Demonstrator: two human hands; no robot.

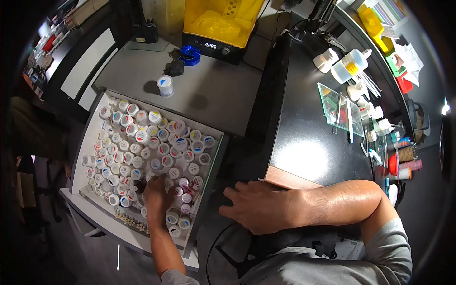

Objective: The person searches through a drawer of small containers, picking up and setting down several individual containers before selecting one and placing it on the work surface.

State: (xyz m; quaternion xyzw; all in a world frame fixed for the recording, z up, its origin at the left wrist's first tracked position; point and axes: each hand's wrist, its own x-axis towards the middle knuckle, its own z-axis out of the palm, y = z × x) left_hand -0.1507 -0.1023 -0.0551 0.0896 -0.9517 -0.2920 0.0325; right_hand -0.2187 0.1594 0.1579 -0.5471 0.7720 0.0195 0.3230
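Observation:
My left hand (159, 194) reaches down into a drawer (216, 161) packed with small white lidded jars (126, 156). Its fingertips are among the jars and partly hidden, so I cannot make out whether they grip one. Many lids carry labels with red, blue, yellow or orange marks. Close by on the right stand several pinkish jars (185, 194). My right hand (256, 206) is at the black desk's near edge, fingers apart and holding nothing. A reddish-brown wooden block (289, 177) lies beside it, partly behind my right forearm.
One white jar (165, 86) stands on the grey surface behind the drawer, near a blue ring-shaped item (190, 56) and a yellow-hooded machine (221, 23). On the black desk (297, 114) are a glass plate (335, 107) and a clear bottle (350, 66). Small beige pieces (130, 222) line the drawer's front.

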